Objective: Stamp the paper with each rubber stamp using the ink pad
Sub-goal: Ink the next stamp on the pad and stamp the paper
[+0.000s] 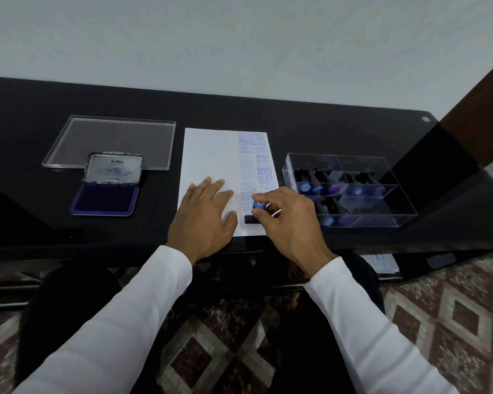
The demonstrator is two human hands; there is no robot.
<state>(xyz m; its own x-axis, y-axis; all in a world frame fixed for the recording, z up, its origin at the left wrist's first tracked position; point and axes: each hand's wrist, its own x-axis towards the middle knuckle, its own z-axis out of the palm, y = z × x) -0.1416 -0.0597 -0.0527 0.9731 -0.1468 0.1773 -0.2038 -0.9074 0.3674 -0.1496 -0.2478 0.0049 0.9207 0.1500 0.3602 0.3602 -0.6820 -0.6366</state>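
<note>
Black table (310,120) bears paper (211,155), ink pad (106,199), lid (111,137), box (382,200).

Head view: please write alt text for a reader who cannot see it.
A person's right hand presses a blue-topped rubber stamp onto a white paper already covered with blue imprints, while the left hand lies flat on the sheet. An open ink pad sits to the left on the black table; a clear box of more stamps stands on the right.

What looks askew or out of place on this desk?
Nothing spilled or damaged. On the white paper sheet, several blue stamped words near its far end read upside down, and some impressions overlap. The clear plastic lid lies off its box.
</note>
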